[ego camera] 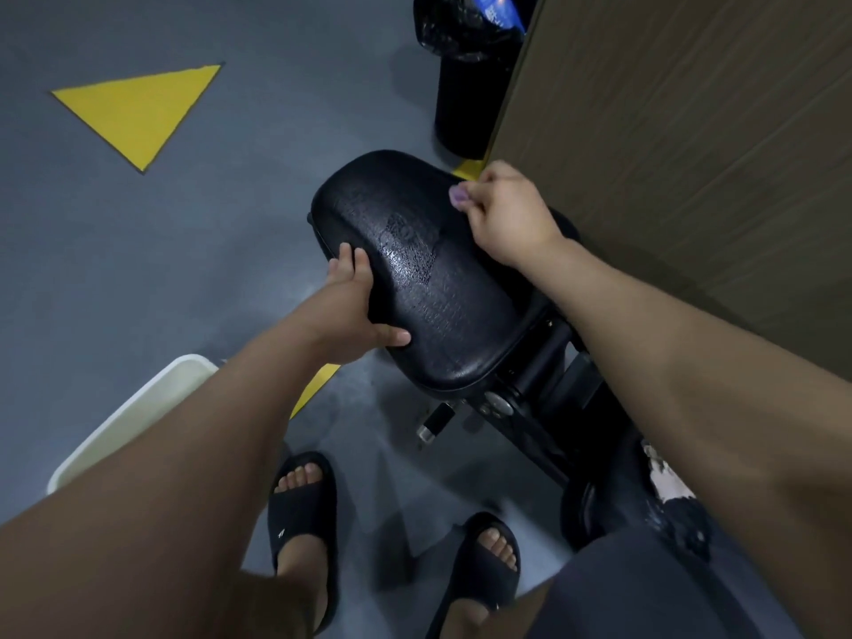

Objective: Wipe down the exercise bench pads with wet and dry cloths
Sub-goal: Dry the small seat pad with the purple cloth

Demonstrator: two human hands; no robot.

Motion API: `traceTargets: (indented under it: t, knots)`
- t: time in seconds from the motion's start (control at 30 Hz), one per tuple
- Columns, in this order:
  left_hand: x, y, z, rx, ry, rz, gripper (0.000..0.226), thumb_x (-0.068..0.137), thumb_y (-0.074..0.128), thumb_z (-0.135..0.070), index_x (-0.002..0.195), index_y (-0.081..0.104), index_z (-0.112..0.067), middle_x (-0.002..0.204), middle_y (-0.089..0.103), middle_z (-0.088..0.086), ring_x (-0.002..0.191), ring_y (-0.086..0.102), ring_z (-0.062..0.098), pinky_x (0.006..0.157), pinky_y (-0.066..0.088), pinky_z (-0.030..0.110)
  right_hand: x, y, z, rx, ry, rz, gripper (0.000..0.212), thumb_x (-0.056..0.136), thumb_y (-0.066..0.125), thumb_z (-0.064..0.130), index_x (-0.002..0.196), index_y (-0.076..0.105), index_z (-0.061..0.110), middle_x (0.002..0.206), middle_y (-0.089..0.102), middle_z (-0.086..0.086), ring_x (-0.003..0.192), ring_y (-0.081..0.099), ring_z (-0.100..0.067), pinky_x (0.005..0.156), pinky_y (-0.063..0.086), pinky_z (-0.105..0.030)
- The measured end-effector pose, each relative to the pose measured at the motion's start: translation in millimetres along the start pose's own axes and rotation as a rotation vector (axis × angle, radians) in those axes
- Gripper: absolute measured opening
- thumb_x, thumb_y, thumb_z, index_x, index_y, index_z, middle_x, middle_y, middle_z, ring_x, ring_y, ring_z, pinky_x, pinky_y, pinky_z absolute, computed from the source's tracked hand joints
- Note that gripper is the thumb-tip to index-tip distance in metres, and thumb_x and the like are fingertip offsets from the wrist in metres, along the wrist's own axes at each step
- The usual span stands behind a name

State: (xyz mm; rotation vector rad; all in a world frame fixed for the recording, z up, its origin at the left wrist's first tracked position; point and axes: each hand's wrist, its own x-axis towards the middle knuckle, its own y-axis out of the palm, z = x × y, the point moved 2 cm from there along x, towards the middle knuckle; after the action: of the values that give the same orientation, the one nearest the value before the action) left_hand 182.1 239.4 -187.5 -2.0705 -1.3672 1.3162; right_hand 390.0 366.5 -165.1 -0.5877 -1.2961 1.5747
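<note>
The left hand [355,311] is gripping the bench pad [428,288], its fingers [352,260] and thumb clamping the black pad's left rim. Across the pad from those fingers, the right hand [507,214] is pinching a small purple cloth [461,198] between its fingertips at the pad's far right edge.

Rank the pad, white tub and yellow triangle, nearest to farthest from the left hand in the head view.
1. Pad: gripped by the left hand.
2. White tub: lower left, beside the forearm.
3. Yellow triangle: upper left floor.
</note>
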Motion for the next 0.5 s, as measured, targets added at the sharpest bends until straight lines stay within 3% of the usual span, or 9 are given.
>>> traceTargets:
  t: [0.13, 0.27, 0.37, 0.43, 0.5]
  knots:
    - [0.1, -0.9, -1.4, 0.009, -0.01, 0.003, 0.127, 0.085, 0.079, -0.044, 0.159, -0.018, -0.008, 0.165, -0.031, 0.009, 0.156, -0.017, 0.025, 0.126, 0.004, 0.038, -14.3, -0.5, 19.1, 0.015, -0.064, 0.008, 0.018, 0.093, 0.059, 0.017, 0.098, 0.076, 0.015, 0.095, 0.053, -0.005, 0.092, 0.062, -0.031, 0.085, 0.048, -0.028]
    - [0.9, -0.7, 0.5, -0.01, 0.0, 0.002, 0.127, 0.084, 0.079, -0.044, 0.16, -0.017, -0.011, 0.165, -0.031, 0.006, 0.156, -0.017, 0.022, 0.126, 0.005, 0.036, -80.9, -10.9, 52.1, 0.095, -0.323, 0.149, 0.022, 0.091, 0.059, 0.018, 0.106, 0.074, 0.014, 0.098, 0.057, -0.009, 0.089, 0.056, -0.03, 0.083, 0.049, -0.038]
    - [0.6, -0.4, 2.4, -0.017, 0.01, -0.009, 0.127, 0.083, 0.08, -0.046, 0.16, -0.016, -0.012, 0.165, -0.03, 0.005, 0.155, -0.017, 0.02, 0.125, 0.005, 0.034, -108.6, -20.6, 57.8, 0.123, -0.507, 0.259, 0.024, 0.099, 0.056, 0.02, 0.115, 0.073, 0.015, 0.1, 0.058, -0.006, 0.086, 0.055, -0.025, 0.083, 0.047, -0.036]
    - [0.3, -0.2, 3.3, -0.022, 0.015, -0.013, 0.128, 0.082, 0.08, -0.046, 0.161, -0.015, -0.013, 0.166, -0.03, 0.004, 0.155, -0.017, 0.019, 0.125, 0.005, 0.034, -95.0, -18.7, 47.7, 0.092, -0.493, 0.224, 0.025, 0.099, 0.054, 0.023, 0.113, 0.074, 0.016, 0.1, 0.059, -0.007, 0.086, 0.056, -0.027, 0.083, 0.047, -0.035]
    - [-0.3, -0.6, 4.7, -0.038, 0.015, -0.015, 0.128, 0.082, 0.081, -0.046, 0.161, -0.015, -0.014, 0.166, -0.029, 0.002, 0.155, -0.017, 0.017, 0.125, 0.005, 0.033, -61.9, -10.1, 33.3, 0.038, -0.338, 0.099, 0.025, 0.095, 0.055, 0.024, 0.106, 0.075, 0.015, 0.098, 0.059, -0.009, 0.088, 0.058, -0.031, 0.082, 0.047, -0.036]
